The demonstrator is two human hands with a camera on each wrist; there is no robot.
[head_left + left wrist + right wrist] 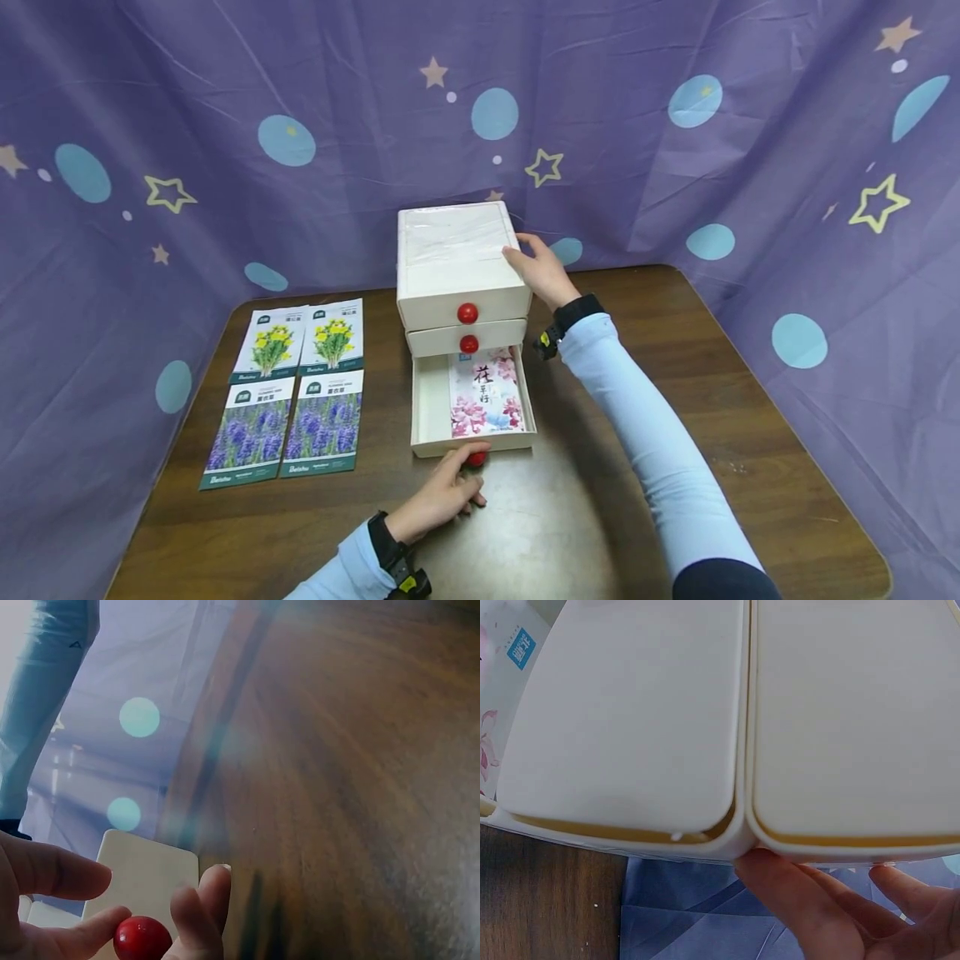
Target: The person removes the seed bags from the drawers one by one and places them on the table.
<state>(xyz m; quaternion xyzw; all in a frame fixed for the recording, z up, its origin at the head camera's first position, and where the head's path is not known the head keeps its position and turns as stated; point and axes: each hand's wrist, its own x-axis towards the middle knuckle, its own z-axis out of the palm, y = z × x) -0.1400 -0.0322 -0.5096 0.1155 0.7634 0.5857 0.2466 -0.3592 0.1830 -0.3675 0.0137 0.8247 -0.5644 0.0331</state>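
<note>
A white three-drawer cabinet (457, 258) stands mid-table. Its bottom drawer (429, 408) is pulled out toward me and holds a pink flower packet (486, 396). My left hand (467, 473) pinches the red knob (477, 458) on that drawer's front. In the left wrist view the fingers (193, 915) curl round the same knob (142, 937). My right hand (534, 265) lies with straight fingers on the cabinet's top right edge. From the right wrist view its fingers (802, 900) press the cabinet's white wall (630, 712). The upper two drawers, each with a red knob (467, 313), are closed.
Yellow-flower seed packets (300, 337) and purple-flower seed packets (288, 429) lie flat left of the cabinet. The brown wooden table (600, 500) is ringed by a purple curtain (225, 125) with stars and dots, close behind the cabinet.
</note>
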